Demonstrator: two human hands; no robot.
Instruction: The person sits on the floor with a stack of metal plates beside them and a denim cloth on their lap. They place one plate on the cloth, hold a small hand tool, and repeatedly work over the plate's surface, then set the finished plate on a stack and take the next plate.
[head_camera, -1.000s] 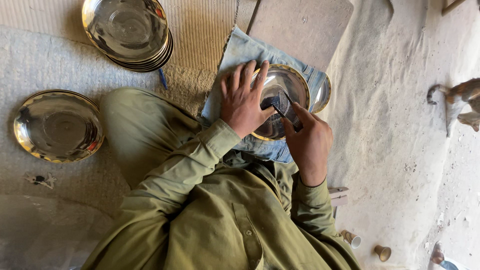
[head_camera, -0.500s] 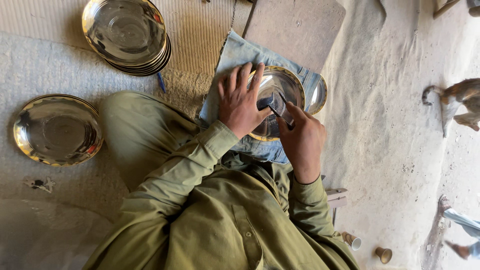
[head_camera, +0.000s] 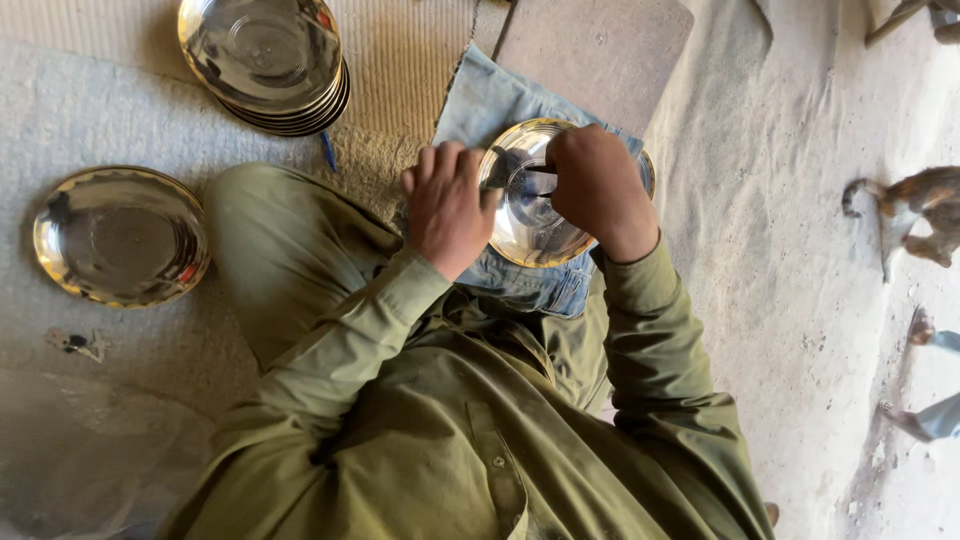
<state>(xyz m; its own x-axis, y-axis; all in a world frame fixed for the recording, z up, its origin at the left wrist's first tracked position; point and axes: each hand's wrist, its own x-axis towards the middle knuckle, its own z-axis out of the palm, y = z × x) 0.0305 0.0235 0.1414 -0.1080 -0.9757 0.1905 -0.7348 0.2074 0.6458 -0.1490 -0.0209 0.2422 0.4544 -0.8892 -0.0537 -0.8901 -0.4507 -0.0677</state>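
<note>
Your left hand (head_camera: 447, 207) lies flat, fingers spread, pinning the bowl (head_camera: 535, 200) at frame centre; right hand (head_camera: 597, 187) fisted on a thin tool (head_camera: 540, 169); tool may skid on shiny metal and nick your fingers

The round shiny metal plate (head_camera: 530, 225) gleams silver with a golden rim, resting on faded blue denim cloth (head_camera: 500, 100). The long shirt sleeves (head_camera: 400, 330) are plain olive green. The ribbed woven mat (head_camera: 400, 50) is beige.

Bright daylight, soft shadows; glare on stacked metal plates (head_camera: 262, 60); sharp focus, slight blur at right edge.
</note>
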